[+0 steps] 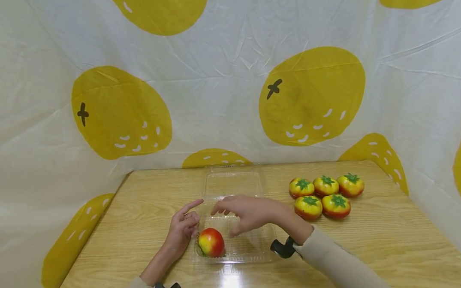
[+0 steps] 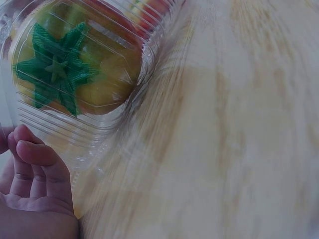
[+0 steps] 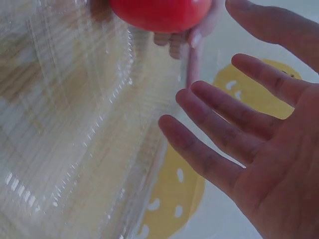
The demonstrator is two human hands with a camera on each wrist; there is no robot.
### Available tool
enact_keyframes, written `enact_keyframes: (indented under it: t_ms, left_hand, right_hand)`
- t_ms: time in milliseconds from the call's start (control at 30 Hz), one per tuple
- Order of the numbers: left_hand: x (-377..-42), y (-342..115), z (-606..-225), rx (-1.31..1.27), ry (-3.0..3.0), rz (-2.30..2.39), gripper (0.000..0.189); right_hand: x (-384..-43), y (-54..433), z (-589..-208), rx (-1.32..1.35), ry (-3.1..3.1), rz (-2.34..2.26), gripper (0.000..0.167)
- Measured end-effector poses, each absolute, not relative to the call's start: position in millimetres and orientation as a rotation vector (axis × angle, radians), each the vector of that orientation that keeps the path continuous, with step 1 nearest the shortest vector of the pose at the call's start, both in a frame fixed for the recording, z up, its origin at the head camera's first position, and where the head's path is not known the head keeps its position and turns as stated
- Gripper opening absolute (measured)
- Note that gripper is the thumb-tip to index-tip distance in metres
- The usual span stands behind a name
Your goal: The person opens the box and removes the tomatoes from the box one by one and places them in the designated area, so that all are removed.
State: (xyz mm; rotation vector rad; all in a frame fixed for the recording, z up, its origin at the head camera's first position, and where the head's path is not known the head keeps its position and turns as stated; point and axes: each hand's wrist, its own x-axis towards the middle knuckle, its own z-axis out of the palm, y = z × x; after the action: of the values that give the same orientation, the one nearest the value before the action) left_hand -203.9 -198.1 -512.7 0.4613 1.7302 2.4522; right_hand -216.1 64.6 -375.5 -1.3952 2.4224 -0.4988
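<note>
A clear plastic clamshell box (image 1: pixel 254 246) lies on the table, its lid (image 1: pixel 234 184) folded open toward the back. In its front left corner sits a red-and-yellow artificial tomato (image 1: pixel 211 242), tipped so its green leafy top (image 2: pixel 55 69) faces the left wall. My left hand (image 1: pixel 180 230) pinches the left edge of the box, with the index finger stretched out. Over the box hovers my right hand (image 1: pixel 250 212), its fingers spread and nothing held. The right wrist view shows the palm and the separated fingers (image 3: pixel 209 154) beside the box, near the tomato's red underside (image 3: pixel 162 15).
To the right of the box, several more artificial tomatoes (image 1: pixel 326 185) stand in two rows, leafy tops up. Behind the wooden table (image 1: pixel 155 186) hangs a white cloth (image 1: pixel 213 97) printed with yellow fruit.
</note>
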Motion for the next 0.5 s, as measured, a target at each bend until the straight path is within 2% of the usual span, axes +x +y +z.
enact_keyframes:
  t_ms: [500]
  left_hand:
    - [-203,-199,-511,0.503,1.69,2.46,0.053]
  right_hand:
    - [-218,36,-387,-1.392,2.305,-0.408,0.069]
